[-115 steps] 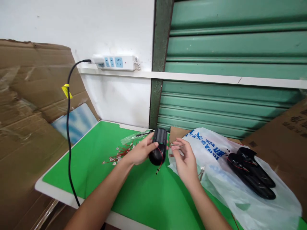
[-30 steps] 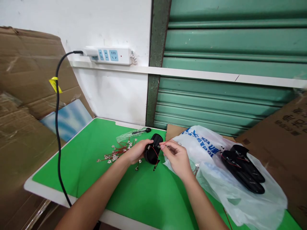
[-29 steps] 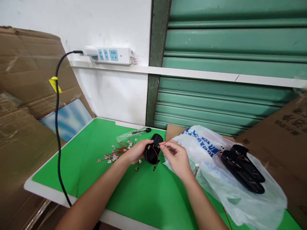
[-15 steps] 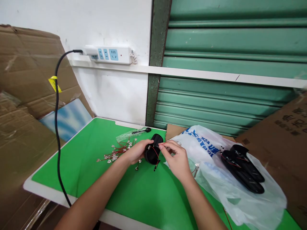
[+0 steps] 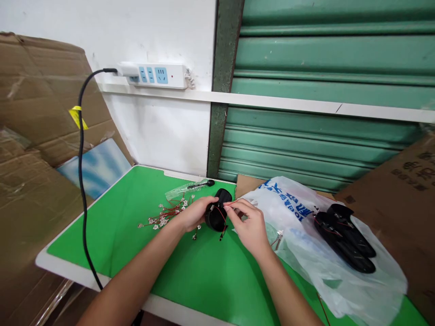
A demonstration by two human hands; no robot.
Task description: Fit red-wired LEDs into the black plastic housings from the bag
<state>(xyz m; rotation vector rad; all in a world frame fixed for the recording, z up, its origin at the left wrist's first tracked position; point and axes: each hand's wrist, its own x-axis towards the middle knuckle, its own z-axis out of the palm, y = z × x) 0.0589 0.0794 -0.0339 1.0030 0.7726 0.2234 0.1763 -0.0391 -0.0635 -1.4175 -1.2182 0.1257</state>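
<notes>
Over the green table (image 5: 204,280), your left hand (image 5: 197,214) is wrapped around the black casing (image 5: 215,220). At the casing's four o'clock, your right hand (image 5: 250,225) pinches a red wire (image 5: 231,203) with narrow grip; small wired discs (image 5: 162,222) lie at nine o'clock.

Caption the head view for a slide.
Left hand holds a black casing while the right hand pinches a red wire over a green tabletop.
</notes>
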